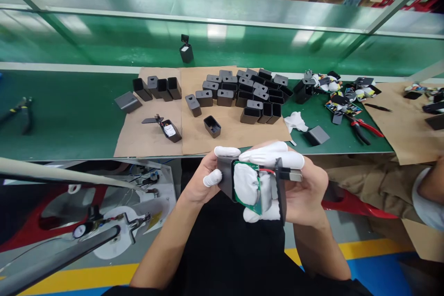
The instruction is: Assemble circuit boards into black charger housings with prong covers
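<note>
Head cam: L hand (199, 182) fingers pinch matte-black boxy plastic case (226, 178); R hand (308, 189) fingers clasp green PCB (257, 206) w/ lumpy white covering (245, 183), thin red wire (267, 170), flat black end plate (280, 199).

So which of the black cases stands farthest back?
The lone case on the green surface beyond the white rail, white showing at its top. All others are nearer, including the held case between left hand and right hand.

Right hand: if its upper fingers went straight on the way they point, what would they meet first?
Probably the left hand at its white-covered fingertip, though depth is unclear; the black case it holds sits close beside that line.
</note>
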Action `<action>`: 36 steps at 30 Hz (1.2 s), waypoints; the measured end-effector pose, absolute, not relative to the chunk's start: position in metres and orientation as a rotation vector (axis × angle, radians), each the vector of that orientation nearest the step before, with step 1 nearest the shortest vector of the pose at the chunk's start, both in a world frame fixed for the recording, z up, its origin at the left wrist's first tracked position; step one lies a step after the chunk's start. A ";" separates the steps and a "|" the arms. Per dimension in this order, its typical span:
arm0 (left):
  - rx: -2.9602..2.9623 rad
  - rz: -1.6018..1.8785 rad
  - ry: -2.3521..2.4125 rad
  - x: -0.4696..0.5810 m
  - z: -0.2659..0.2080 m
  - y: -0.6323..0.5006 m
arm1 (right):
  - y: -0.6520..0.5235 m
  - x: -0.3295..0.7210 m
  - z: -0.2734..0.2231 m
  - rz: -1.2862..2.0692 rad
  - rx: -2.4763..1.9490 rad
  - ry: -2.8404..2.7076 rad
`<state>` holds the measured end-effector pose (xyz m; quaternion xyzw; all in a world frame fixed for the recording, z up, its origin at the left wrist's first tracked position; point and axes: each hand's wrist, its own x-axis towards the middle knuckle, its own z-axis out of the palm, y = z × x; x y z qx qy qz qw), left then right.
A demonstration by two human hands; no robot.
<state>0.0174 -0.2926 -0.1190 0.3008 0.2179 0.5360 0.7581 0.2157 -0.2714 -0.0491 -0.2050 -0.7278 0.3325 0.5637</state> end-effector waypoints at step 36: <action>0.598 1.178 0.498 0.023 -0.120 -0.294 | -0.275 0.214 -0.053 0.833 -0.635 -1.761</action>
